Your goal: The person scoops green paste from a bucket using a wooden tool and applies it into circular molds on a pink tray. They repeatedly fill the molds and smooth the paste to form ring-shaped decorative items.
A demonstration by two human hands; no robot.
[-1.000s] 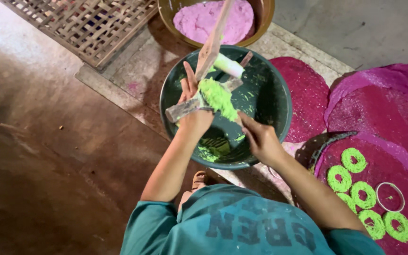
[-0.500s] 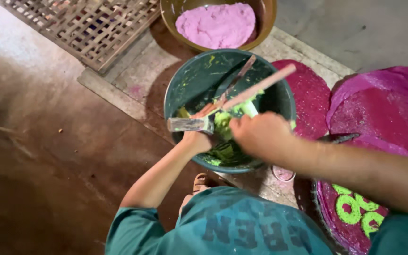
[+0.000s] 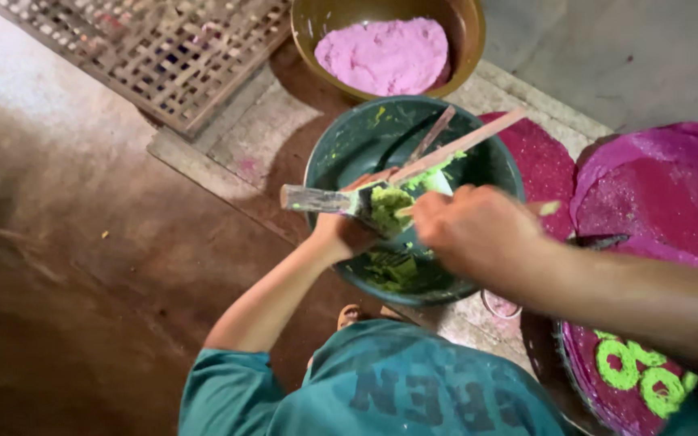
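A dark green bowl [image 3: 326, 155] smeared with green dough stands on the floor in front of me. My left hand [image 3: 339, 234] holds a flat metal tool [image 3: 317, 199] level over the bowl, with a lump of green dough [image 3: 389, 207] on its end. My right hand [image 3: 470, 230] grips a long wooden stick [image 3: 458, 147] that slants up to the right across the bowl, its lower end at the dough. More green dough [image 3: 389, 270] lies in the bottom of the bowl. A second thin stick [image 3: 434, 133] leans inside the bowl.
A brown bowl [image 3: 307, 24] of pink dough [image 3: 381, 52] stands just beyond the green bowl. A bamboo lattice tray [image 3: 147, 48] lies at the top left. Magenta cloths [image 3: 656, 194] cover the right side. Green dough rings [image 3: 632, 365] sit on a magenta tray at the bottom right.
The flat tool has tipped from upright to level over the bowl. My right hand rose from the bowl's near rim, took the wooden stick and brought it to the dough.
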